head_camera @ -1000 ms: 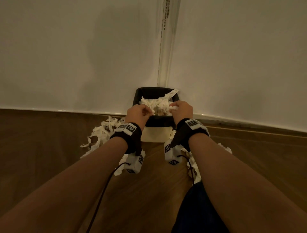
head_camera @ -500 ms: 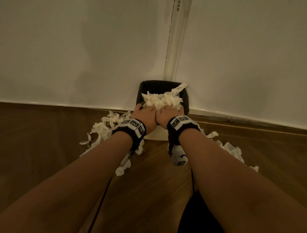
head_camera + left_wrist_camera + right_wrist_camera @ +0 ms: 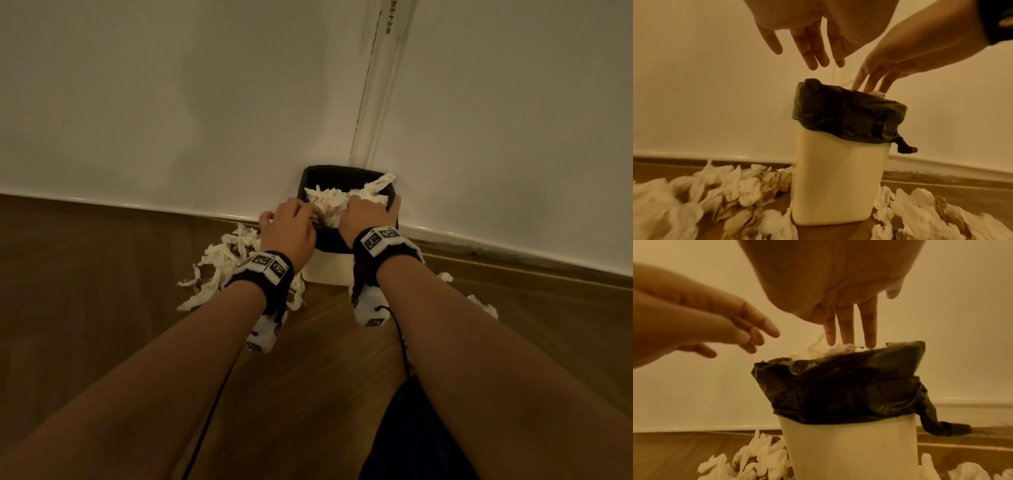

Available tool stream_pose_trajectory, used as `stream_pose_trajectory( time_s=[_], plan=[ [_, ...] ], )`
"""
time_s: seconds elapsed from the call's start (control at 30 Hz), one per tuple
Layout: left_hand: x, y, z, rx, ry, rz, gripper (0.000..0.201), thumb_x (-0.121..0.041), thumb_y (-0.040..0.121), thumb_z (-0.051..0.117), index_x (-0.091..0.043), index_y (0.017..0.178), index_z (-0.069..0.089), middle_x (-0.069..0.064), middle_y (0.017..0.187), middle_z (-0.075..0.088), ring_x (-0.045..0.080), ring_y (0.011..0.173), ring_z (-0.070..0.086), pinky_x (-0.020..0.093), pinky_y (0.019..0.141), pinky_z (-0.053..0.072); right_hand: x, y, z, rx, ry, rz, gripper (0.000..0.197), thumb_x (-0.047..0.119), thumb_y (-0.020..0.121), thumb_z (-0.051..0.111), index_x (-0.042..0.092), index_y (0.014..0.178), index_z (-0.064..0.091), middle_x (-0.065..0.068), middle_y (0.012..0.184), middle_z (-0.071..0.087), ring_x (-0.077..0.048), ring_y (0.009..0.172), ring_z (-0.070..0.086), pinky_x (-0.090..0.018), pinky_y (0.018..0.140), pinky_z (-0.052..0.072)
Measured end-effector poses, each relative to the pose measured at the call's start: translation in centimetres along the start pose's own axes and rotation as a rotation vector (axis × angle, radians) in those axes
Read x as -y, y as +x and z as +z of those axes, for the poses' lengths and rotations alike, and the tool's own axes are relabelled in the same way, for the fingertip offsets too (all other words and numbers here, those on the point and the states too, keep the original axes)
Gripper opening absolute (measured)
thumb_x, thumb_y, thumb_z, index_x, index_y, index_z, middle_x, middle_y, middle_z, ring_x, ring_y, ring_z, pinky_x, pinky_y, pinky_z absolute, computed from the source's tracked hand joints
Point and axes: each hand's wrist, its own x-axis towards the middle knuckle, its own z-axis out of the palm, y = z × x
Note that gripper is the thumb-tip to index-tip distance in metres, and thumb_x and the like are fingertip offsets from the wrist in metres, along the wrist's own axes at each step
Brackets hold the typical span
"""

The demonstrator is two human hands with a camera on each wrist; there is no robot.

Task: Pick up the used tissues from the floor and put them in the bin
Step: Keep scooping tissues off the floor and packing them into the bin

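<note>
A cream bin [image 3: 325, 270] with a black liner [image 3: 337, 173] stands against the wall, heaped with white tissues [image 3: 334, 204]. My right hand [image 3: 368, 214] lies on that heap; in the right wrist view its straight fingers [image 3: 846, 331] press down on the tissues in the bin [image 3: 840, 348]. My left hand [image 3: 289, 224] hovers at the bin's left rim, fingers spread and holding nothing [image 3: 812, 48]. More used tissues lie on the floor left of the bin [image 3: 222, 267] and right of it [image 3: 483, 305].
The bin [image 3: 838, 178] sits where the white wall [image 3: 171, 102] meets the wooden floor [image 3: 325, 377]. A knotted tail of the liner [image 3: 941, 426] hangs down the bin's right side. Cables run from both wrist cameras.
Both hands were side by side on the heap. The left hand has since lifted off and moved left to the rim, while the right hand stays pressing the tissues.
</note>
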Motion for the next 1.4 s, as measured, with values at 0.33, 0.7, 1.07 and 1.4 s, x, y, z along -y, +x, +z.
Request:
stream_pose_trajectory(
  time_s=[0.33, 0.7, 1.07, 1.4],
  plan=[
    [5.4, -5.7, -0.6, 0.125, 0.030, -0.255, 0.025, -0.022, 0.090, 0.045, -0.021, 0.112, 0.055, 0.003, 0.113, 0.052, 0.024, 0.105, 0.052, 0.043, 0.090, 0.044, 3.6, -2.5, -2.6, -0.206, 0.355, -0.203, 0.027, 0.028, 0.097, 0.040, 0.010, 0.099, 0.060, -0.008, 0.096, 0.064, -0.021, 0.085, 0.057, -0.032, 0.074, 0.044],
    [9.6, -10.3, 1.9, 0.577, 0.128, -0.385, 0.032, -0.028, 0.094, 0.044, -0.023, 0.125, 0.050, 0.007, 0.129, 0.044, 0.026, 0.118, 0.046, 0.039, 0.094, 0.043, 8.7, -3.0, 1.7, 0.180, 0.324, -0.316, 0.030, 0.022, 0.096, 0.041, 0.006, 0.109, 0.064, -0.013, 0.111, 0.064, -0.028, 0.100, 0.060, -0.034, 0.085, 0.049],
    [13.4, -12.7, 4.4, 0.523, 0.210, -0.479, 0.037, -0.022, 0.088, 0.051, -0.032, 0.123, 0.048, 0.001, 0.139, 0.035, 0.025, 0.131, 0.030, 0.045, 0.103, 0.031, 7.9, -3.1, 8.9, 0.494, 0.188, -0.257, 0.033, 0.026, 0.089, 0.061, 0.011, 0.117, 0.062, -0.010, 0.126, 0.058, -0.026, 0.111, 0.057, -0.029, 0.086, 0.046],
    [14.8, -10.5, 7.4, 0.661, 0.341, -0.192, 0.070, -0.010, 0.085, 0.057, -0.035, 0.143, 0.024, -0.007, 0.156, 0.005, 0.028, 0.141, 0.017, 0.049, 0.111, 0.021, 10.2, -7.0, 16.8, 0.496, 0.263, -0.194, 0.067, 0.033, 0.085, 0.065, 0.018, 0.142, 0.031, -0.010, 0.150, 0.021, -0.033, 0.138, 0.018, -0.042, 0.110, 0.026]
  ],
)
